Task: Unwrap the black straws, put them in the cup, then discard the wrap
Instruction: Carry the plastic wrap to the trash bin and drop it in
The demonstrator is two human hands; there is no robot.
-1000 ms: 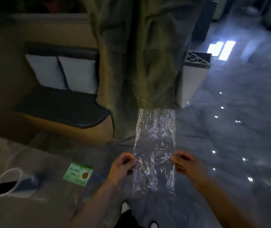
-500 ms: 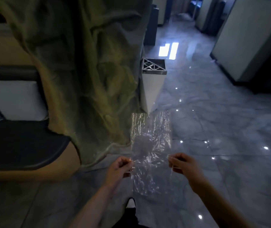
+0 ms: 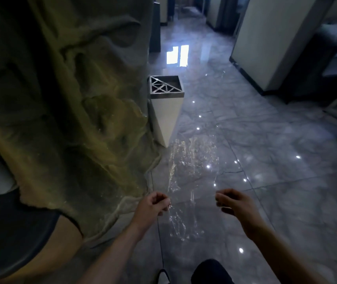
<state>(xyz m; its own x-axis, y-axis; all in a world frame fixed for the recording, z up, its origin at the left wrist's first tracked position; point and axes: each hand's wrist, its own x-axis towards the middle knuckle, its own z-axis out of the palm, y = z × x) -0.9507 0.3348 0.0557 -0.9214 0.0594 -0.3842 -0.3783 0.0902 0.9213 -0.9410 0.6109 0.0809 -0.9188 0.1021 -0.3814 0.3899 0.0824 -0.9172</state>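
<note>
Both hands, left [image 3: 152, 206] and right [image 3: 234, 203], are pinching the clear wrap [image 3: 192, 173] by its side edges, stretching it mid-air over the floor near the bin [image 3: 166, 93]; looking light, limp, crinkly, so edge grips suit.

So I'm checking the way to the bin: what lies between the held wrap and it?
In the head view, only bare glossy floor lies between the clear wrap and the white bin ahead.
</note>
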